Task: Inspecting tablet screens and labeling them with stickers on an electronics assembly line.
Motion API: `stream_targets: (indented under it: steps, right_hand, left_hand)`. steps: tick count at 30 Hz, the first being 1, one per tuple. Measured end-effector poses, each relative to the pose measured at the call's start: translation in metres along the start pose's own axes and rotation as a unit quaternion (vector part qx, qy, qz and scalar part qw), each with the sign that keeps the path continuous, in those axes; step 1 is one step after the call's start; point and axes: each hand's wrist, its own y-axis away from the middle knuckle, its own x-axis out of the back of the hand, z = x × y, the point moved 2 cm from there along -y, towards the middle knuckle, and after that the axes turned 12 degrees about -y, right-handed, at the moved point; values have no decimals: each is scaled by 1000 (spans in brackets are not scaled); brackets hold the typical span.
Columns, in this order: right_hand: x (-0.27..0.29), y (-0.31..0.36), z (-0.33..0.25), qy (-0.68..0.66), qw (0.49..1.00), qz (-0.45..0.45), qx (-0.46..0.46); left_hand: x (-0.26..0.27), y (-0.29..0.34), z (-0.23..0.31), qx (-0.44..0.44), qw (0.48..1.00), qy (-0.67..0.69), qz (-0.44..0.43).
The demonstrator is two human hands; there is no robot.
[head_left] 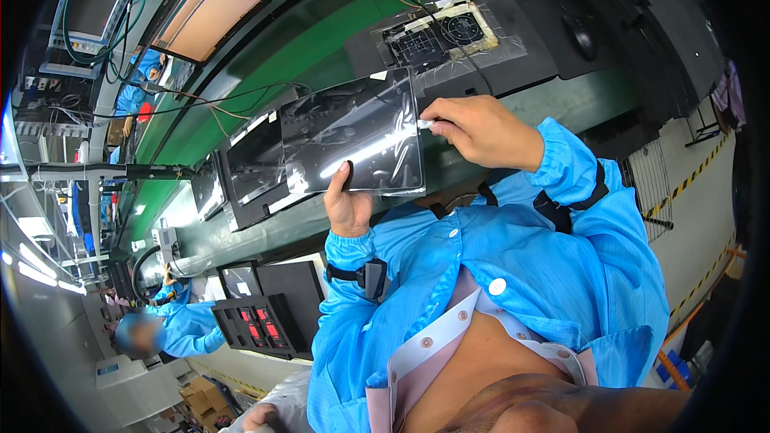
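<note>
A flat, dark screen panel (361, 132) with a glossy clear film over it is tilted above the bench. Its lower edge rests in my left hand (350, 204), the thumb lying on the front face near a small black oval. At the panel's right edge, my right hand (477, 130) pinches a small whitish piece (426, 123) between thumb and fingertips. That piece touches or nearly touches the edge; its exact kind is too small to tell. A pale tab (378, 76) sticks out at the panel's top edge.
Further glossy dark panels (255, 162) lie to the left on the green bench (321, 52). Behind stands a taped fixture (441, 36) with a round fan shape, and a black mouse (579, 38). Cables cross the bench. A co-worker (184, 325) sits at left near a black tray (233, 325).
</note>
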Motion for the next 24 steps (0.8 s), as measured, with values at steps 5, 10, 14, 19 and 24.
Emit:
stream_targets:
  steps: [5, 10, 14, 19, 24]
  right_hand:
    - [27, 0, 8, 193, 963, 111, 154]
    - [36, 17, 65, -273, 878, 348, -185]
    - [67, 35, 113, -545, 766, 290, -178]
    - [131, 43, 164, -520, 802, 233, -181]
    - [128, 39, 183, -502, 810, 225, -205]
  left_hand:
    - [-39, -19, -22, -8, 999, -36, 15]
    - [-118, -62, -70, -19, 999, 23, 10]
    - [-154, -79, -91, 153, 952, -235, -117]
    - [-144, -62, -64, 53, 764, -527, -369]
    - [-115, -99, -28, -349, 534, -769, -41]
